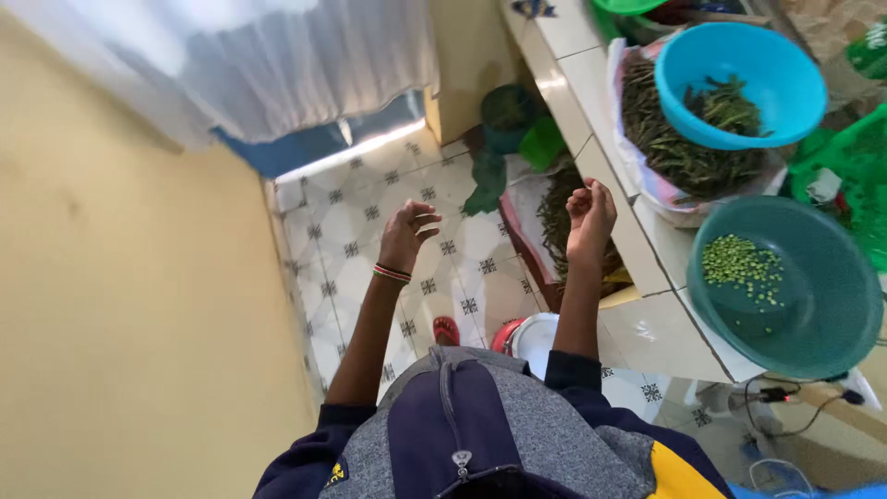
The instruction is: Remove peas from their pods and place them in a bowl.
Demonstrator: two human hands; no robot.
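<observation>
Fingers: both hands are hanging raised above the floor; left hand is curling loosely, empty; right hand is pressing together, contents unclear.
Pods: heaping in a crate beneath the right hand.
Bench: tiled bench is carrying a teal basin of shelled peas and a blue basin of pods.
Room: patterned floor tiles, yellow wall.

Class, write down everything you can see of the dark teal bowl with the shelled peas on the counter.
The dark teal bowl is round, deep and smooth, and looks like plastic. It sits upright on the white tiled counter, near its front edge, below the lighter blue bowl of green pods. A small heap of pale green shelled peas lies on its upper left inner slope; most of the inside is bare. Neither hand touches it; the right hand is raised to its left.
</observation>
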